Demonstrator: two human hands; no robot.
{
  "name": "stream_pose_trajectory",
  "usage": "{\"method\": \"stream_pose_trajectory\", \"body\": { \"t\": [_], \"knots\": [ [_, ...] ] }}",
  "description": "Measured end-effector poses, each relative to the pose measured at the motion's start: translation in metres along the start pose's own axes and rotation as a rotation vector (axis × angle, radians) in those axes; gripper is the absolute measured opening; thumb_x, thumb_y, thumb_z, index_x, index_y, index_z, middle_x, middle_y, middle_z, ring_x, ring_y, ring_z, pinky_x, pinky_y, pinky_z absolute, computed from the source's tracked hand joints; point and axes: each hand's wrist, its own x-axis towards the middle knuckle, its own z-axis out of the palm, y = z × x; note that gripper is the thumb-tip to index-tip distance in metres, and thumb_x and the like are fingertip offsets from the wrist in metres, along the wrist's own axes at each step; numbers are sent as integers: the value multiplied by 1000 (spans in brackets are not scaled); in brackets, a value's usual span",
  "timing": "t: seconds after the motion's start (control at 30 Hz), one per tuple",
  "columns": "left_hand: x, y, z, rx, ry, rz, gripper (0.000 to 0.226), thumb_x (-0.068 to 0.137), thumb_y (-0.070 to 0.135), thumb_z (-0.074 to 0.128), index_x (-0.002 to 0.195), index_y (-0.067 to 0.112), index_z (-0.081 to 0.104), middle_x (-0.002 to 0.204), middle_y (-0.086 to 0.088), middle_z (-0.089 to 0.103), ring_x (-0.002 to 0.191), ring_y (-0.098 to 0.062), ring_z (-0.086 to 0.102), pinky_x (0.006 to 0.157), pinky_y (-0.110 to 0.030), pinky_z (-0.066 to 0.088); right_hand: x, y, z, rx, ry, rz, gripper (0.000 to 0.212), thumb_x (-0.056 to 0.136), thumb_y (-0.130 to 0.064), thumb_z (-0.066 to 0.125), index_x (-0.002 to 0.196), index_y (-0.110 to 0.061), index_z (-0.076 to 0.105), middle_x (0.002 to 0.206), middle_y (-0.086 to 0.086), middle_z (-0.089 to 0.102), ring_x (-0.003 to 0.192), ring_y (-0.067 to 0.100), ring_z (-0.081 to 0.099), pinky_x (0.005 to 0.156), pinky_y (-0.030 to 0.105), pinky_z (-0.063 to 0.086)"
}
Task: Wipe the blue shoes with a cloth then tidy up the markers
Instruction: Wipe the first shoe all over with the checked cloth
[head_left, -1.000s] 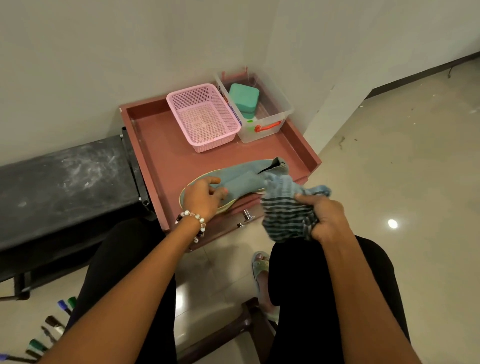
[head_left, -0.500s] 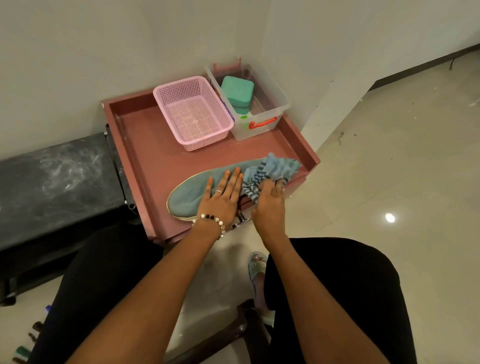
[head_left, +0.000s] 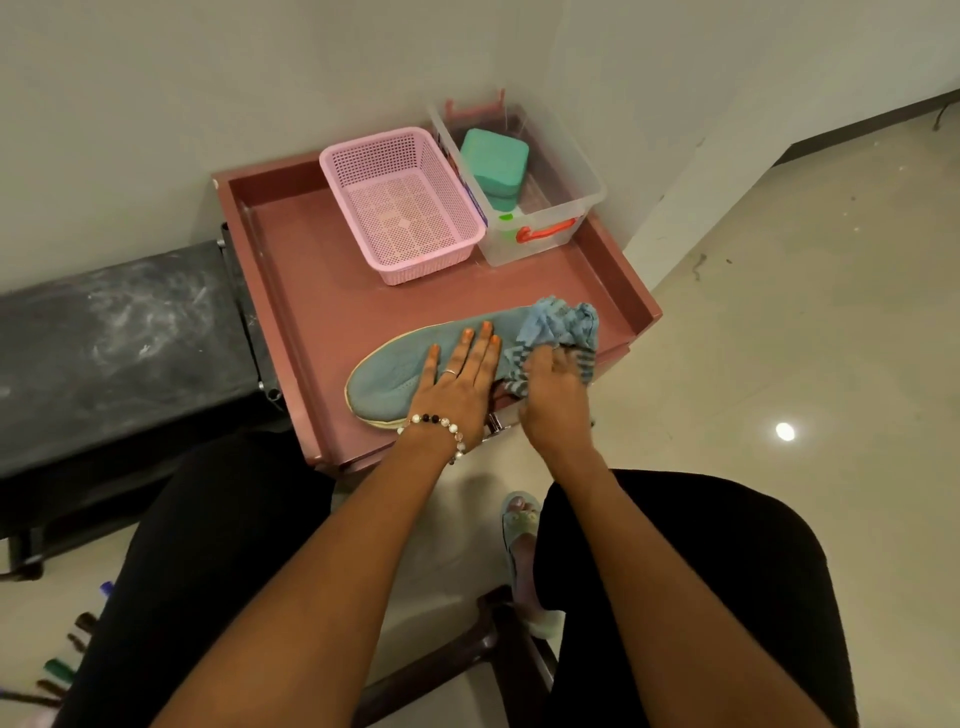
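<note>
A blue knit shoe (head_left: 389, 374) with a pale sole lies on its side on the pink table (head_left: 311, 291), toe pointing left. My left hand (head_left: 460, 379) lies flat on its middle, fingers straight, holding it down. My right hand (head_left: 553, 395) grips a blue striped cloth (head_left: 563, 325) and presses it against the shoe's heel end. Several markers (head_left: 62, 660) lie on the floor at the lower left, partly hidden by my leg.
An empty pink mesh basket (head_left: 400, 208) and a clear plastic box (head_left: 540, 228) holding a green case (head_left: 493, 161) stand at the back of the table. A black bench (head_left: 114, 343) is to the left. A dark wooden chair leg (head_left: 498, 644) sits between my knees.
The shoe was laid flat and my left hand spread out on top of it. My right hand brought the bunched cloth down from the air onto the shoe's heel end.
</note>
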Motion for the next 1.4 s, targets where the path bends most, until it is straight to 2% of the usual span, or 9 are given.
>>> {"method": "stream_pose_trajectory", "body": {
  "t": [0.2,0.5,0.6,0.83,0.93,1.07,1.2,1.3,1.4],
  "knots": [
    [-1,0,-9,1,-44,24,74,94,8,30,150,11,-18,156,-2,-26,146,-21,-17,115,-49,-6,17,36,-36,-192,-194,-167,28,82,4,46,109,-1,47,104,20,61,86,36,60,64,36,43],
    [1,0,-4,25,-58,22,77,95,17,36,148,10,-19,156,-3,-27,146,-22,-17,115,-51,-4,17,17,-34,17,-290,-27,38,76,4,55,112,-4,47,101,24,60,88,37,61,69,39,47],
    [0,0,-6,-6,-45,16,80,91,9,36,149,12,-19,156,-1,-26,146,-21,-17,115,-49,-5,20,42,-43,-176,-194,53,28,84,-3,52,112,-4,49,104,20,59,92,35,59,74,36,46],
    [3,-1,-6,40,-124,32,79,95,25,41,150,8,-13,154,-5,-30,145,-24,-20,115,-53,-5,13,5,-23,251,-172,71,29,78,6,52,106,-2,55,94,19,63,87,35,60,68,31,41],
    [4,-2,-4,-12,-103,24,83,93,19,41,148,12,-21,155,-2,-30,145,-22,-19,115,-51,-6,14,37,-67,838,-182,288,32,72,23,48,92,4,63,84,12,65,78,24,63,67,28,48],
    [4,0,-4,-19,-93,10,84,91,11,39,148,13,-22,155,-1,-30,145,-22,-19,115,-52,-6,9,70,-98,1325,206,795,26,69,20,50,74,-2,63,73,11,65,63,26,65,61,35,55],
    [4,1,-5,-25,-99,13,86,90,10,41,148,13,-23,154,-1,-31,145,-22,-20,115,-51,-6,21,73,-89,1291,662,880,16,73,9,55,79,-4,61,79,8,65,73,27,68,60,35,57],
    [4,1,-6,-31,-104,9,87,88,10,41,149,13,-21,155,-1,-30,145,-22,-20,115,-52,-5,33,57,-67,1061,464,720,16,81,1,59,89,-11,64,83,4,67,70,19,68,59,33,57],
    [4,1,-6,-32,-102,13,86,88,9,40,149,13,-20,155,-1,-29,145,-21,-19,115,-52,-5,36,31,-32,608,32,315,33,84,-1,47,111,-11,61,109,17,61,106,36,57,91,47,48]
  ]
}}
